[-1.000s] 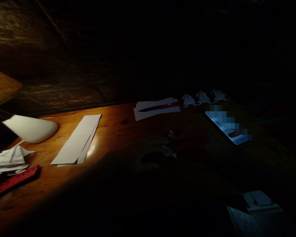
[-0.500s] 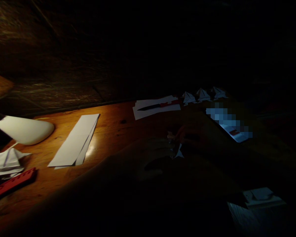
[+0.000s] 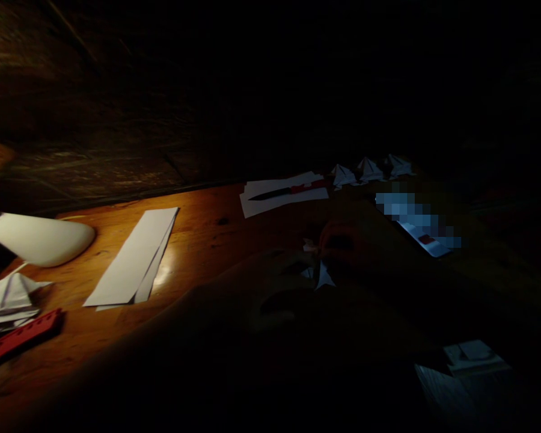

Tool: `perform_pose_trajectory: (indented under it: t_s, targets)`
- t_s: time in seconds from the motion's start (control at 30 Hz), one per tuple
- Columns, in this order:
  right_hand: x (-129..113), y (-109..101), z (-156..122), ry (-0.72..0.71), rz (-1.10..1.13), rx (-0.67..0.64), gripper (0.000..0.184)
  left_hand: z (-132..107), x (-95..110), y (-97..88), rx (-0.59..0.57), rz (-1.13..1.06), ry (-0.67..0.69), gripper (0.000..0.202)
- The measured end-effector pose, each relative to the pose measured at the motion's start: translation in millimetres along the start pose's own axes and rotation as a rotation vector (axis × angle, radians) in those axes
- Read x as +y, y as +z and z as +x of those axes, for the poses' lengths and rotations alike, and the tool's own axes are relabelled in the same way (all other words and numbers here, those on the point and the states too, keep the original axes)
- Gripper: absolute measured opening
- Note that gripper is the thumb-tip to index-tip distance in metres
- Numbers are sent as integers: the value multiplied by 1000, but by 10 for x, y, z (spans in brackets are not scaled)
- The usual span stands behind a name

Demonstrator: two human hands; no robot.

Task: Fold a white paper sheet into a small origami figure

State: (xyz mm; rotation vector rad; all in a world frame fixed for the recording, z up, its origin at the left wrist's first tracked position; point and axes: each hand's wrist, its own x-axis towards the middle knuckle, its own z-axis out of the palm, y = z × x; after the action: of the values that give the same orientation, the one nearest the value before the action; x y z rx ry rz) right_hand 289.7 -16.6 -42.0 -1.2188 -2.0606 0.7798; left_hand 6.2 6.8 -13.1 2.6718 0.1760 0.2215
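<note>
In deep shadow near the middle of the head view, my left hand [image 3: 277,279] comes in from the lower left, its fingers at a small piece of folded white paper [image 3: 325,276]. My right hand [image 3: 342,240] meets it from the right, fingers closed at the paper's upper part. Pointed paper corners show below and between the fingers; the rest is covered by the hands or lost in the dark. Beyond them lie flat white sheets [image 3: 255,207] with a red-handled knife [image 3: 273,194] across the top. Several folded paper shapes include a row of three, one a folded paper figure [image 3: 342,176].
Two long paper strips [image 3: 133,258] lie overlapped at the left, beside a white lamp-like object [image 3: 58,237]. A larger folded paper [image 3: 9,297] and a red perforated object [image 3: 22,340] sit at the left edge. A lit phone [image 3: 426,237] is at the right.
The right hand's fingers have shifted slightly on the folded paper, and its lower white point now shows more fully. The whole view has drifted a little; other things stay put.
</note>
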Motion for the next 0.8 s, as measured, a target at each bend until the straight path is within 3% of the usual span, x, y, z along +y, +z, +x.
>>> perform_pose_trajectory:
  t_s: [0.3,0.57,0.8]
  targets:
    - [-183,43,11,79,-104,73,11,-16,-2,10,-33,73,-1,50]
    - [-49,100,24,72,-93,106,13,-27,24,-20,-40,9,-38,48]
    - [-143,50,36,82,-125,87,7,-27,14,-18,-32,2,-24,46]
